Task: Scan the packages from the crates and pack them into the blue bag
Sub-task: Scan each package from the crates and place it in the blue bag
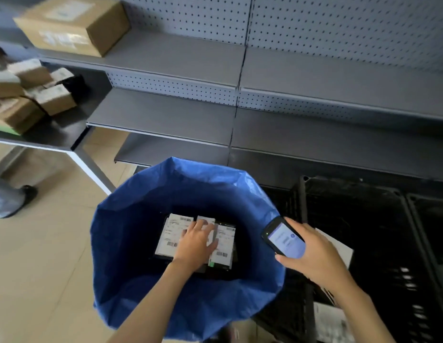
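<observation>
Grey pegboard shelving (166, 58) backs the blue plastic bag (131, 243). Inside it the left hand (194, 243), fingers spread flat, presses white-labelled flat packages (169, 233), label-up, long axes pointing away from the person. Right of the bag the right hand (317, 258) grips a black handheld scanner (283, 240). This looks like the packing step; the next move is probably to fetch another package from the black plastic crates (364, 219).

Single head-worn, wide-angle view. We look forward and steeply down from the person's eye level, close above the open mouth of the blue bag (131, 243), which sits near centre. We see black crates (364, 231) at near right, tiled floor (42, 268) at near left, and grey shelving (166, 115) across the far side, its lines tilted in frame.
</observation>
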